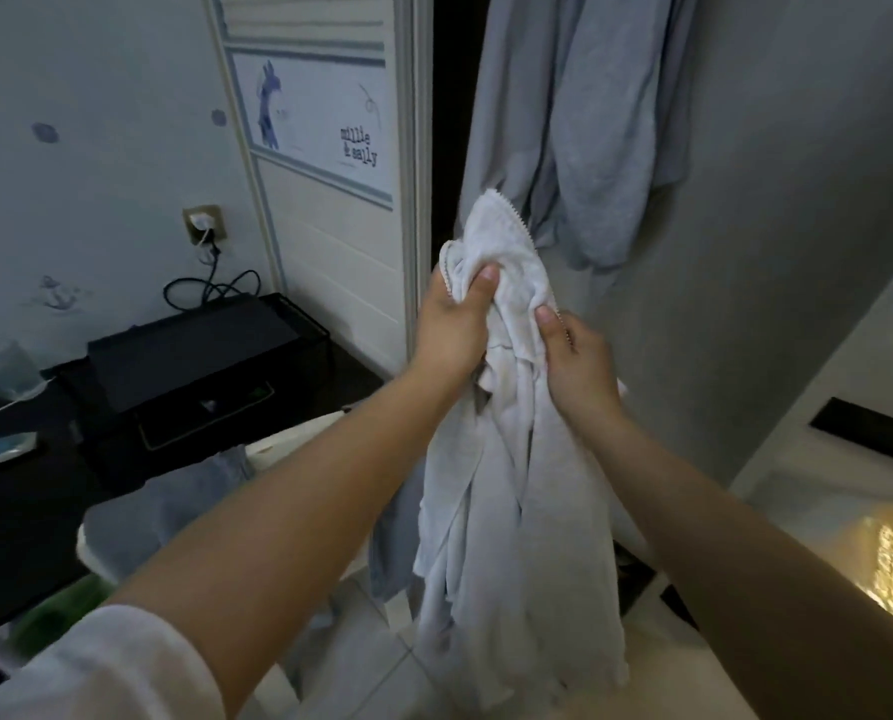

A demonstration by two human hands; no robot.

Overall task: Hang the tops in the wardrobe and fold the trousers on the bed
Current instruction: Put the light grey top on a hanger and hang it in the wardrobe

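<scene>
Top (pixel 506 459), a pale zip-up one, hangs bunched in front of the open wardrobe (pixel 449 122). Left hand (pixel 457 319) has its fingers curled tight round the collar, right hand (pixel 576 361) pinches the zip edge just beside it. Grey clothes (pixel 605 122) hang behind.

The dark wardrobe opening (pixel 449 122) is a narrow gap between the white sliding door (pixel 330 200) on its left and the hanging grey garment (pixel 589 122) on its right. The grey garment crowds the opening's right side. Below the door, a black printer (pixel 194 366) and laundry basket (pixel 122 527) block the floor.
</scene>
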